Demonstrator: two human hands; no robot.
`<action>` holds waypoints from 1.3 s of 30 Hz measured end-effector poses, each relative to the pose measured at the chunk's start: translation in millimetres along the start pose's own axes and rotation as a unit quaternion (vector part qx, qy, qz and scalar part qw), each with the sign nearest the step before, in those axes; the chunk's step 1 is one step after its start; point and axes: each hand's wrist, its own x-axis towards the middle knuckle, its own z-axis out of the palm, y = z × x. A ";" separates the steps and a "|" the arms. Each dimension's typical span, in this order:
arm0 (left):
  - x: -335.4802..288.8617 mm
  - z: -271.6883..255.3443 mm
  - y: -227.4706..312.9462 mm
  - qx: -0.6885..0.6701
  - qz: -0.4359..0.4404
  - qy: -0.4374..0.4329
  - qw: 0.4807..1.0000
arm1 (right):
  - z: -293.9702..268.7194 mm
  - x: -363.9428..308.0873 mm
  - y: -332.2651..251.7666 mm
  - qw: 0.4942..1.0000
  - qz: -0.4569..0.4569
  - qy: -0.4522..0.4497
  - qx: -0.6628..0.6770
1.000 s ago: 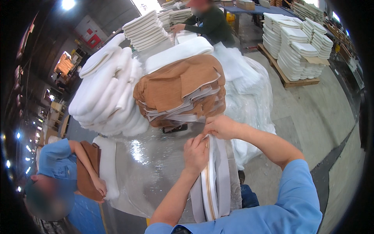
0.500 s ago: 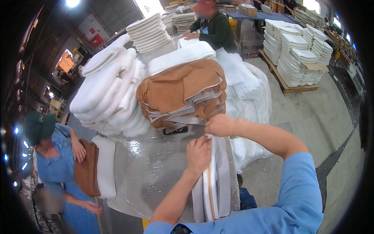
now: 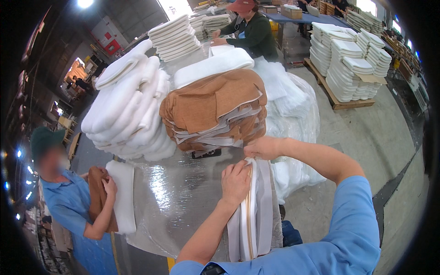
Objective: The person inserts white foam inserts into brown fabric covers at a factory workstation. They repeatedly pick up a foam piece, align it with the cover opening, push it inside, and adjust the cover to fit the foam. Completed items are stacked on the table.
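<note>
A long cushion lies on edge before me, its white padding (image 3: 244, 229) showing between the grey sides of a fabric cover (image 3: 264, 211). A tan strip, perhaps a zipper, runs along it. My left hand (image 3: 234, 181) grips the cover near the far end, fingers bent over its left edge. At the far corner my right hand (image 3: 261, 147) is closed in a pinch on the cover; what lies between the fingertips is hidden. Just beyond sits a heap of brown covers with grey linings (image 3: 213, 105). A dark phone-like object (image 3: 207, 154) lies at its foot.
White padding pieces (image 3: 123, 105) are piled at left, with plastic-wrapped white sheets (image 3: 293, 110) at right. A co-worker in blue (image 3: 68, 192) handles a brown cover by a white pad (image 3: 123, 197). Another person (image 3: 259, 32) works at the far end. A loaded pallet (image 3: 353, 104) stands right.
My hands have shifted slightly right, still on the cover. The co-worker at left has straightened and now holds the brown cover with both hands. The far person has turned to the left.
</note>
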 end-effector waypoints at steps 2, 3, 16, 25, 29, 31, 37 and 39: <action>1.1 1.1 1.4 -0.003 -0.001 0.000 1.000 | 2.9 0.1 5.0 0.997 0.040 -0.010 0.062; 2.5 2.2 2.4 -0.006 0.000 -0.002 1.000 | 3.2 -3.6 7.8 0.997 0.047 -0.013 0.054; -1.5 1.7 -2.1 0.013 -0.005 0.000 1.000 | -25.3 5.3 -29.4 0.985 -0.014 -0.045 -0.164; -3.2 3.9 -2.8 0.013 -0.001 0.009 1.000 | -26.8 18.8 -36.6 0.962 -0.043 -0.115 -0.242; -5.9 1.9 -3.9 0.025 -0.004 0.005 1.000 | -25.1 15.4 -30.4 0.979 -0.032 -0.120 -0.164; -4.9 1.9 -4.7 0.022 -0.004 0.011 1.000 | -30.3 16.1 -19.6 0.988 0.017 -0.146 -0.049; -4.8 -0.6 -5.3 0.019 -0.005 0.010 1.000 | -25.7 8.5 -14.3 0.991 0.031 -0.101 0.082; -4.2 -0.1 -4.8 0.017 -0.005 0.012 1.000 | -20.2 5.4 -14.9 0.997 -0.002 -0.068 0.039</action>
